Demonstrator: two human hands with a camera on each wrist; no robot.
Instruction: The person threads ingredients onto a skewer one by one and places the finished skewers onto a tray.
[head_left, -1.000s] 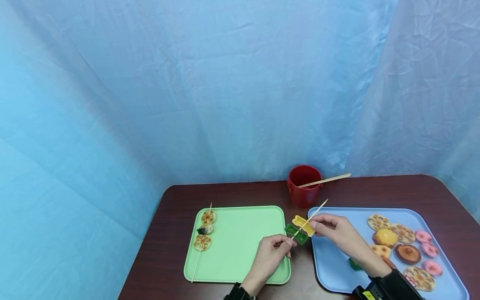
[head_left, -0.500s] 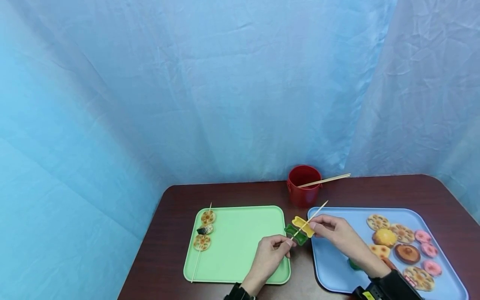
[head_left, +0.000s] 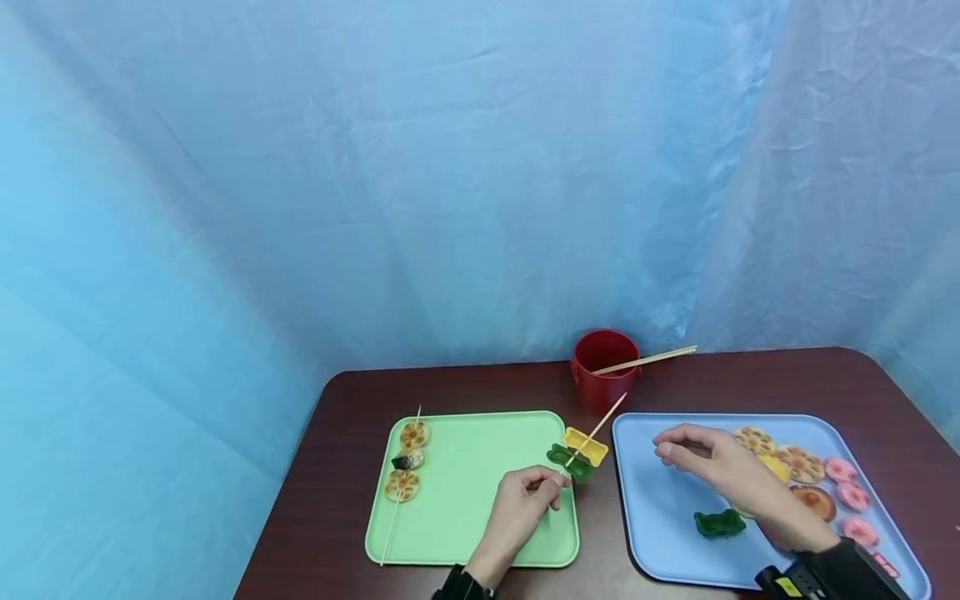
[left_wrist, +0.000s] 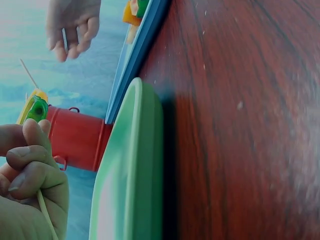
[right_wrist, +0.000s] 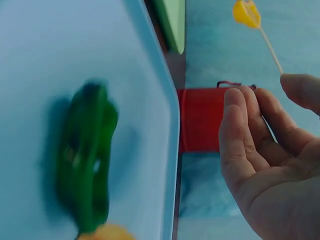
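My left hand [head_left: 522, 512] grips a wooden skewer [head_left: 609, 412] near the right edge of the green tray. Threaded on the skewer are a green pepper piece [head_left: 570, 463] next to my fingers and a yellow pepper-like piece [head_left: 586, 447] just beyond it. In the left wrist view the skewer's lower end sticks out below the curled fingers. My right hand [head_left: 723, 467] holds nothing and is over the blue tray [head_left: 652, 542], fingers loosely bent and thumb apart in the right wrist view. Below it on that tray lies another green pepper piece [head_left: 719, 523].
On the green tray [head_left: 480, 417] lies a skewer with two lotus root slices [head_left: 402, 486] and a dark-edged piece [head_left: 408, 459]. A red bucket [head_left: 604, 379] holding skewers [head_left: 652, 359] stands behind. Pink rings [head_left: 853, 497], a brown round piece [head_left: 814, 502] and lotus slices [head_left: 799, 463] crowd the blue tray's right.
My right hand has let go of the yellow piece and moved right over the blue tray. My left hand has shifted slightly left with the loaded skewer.
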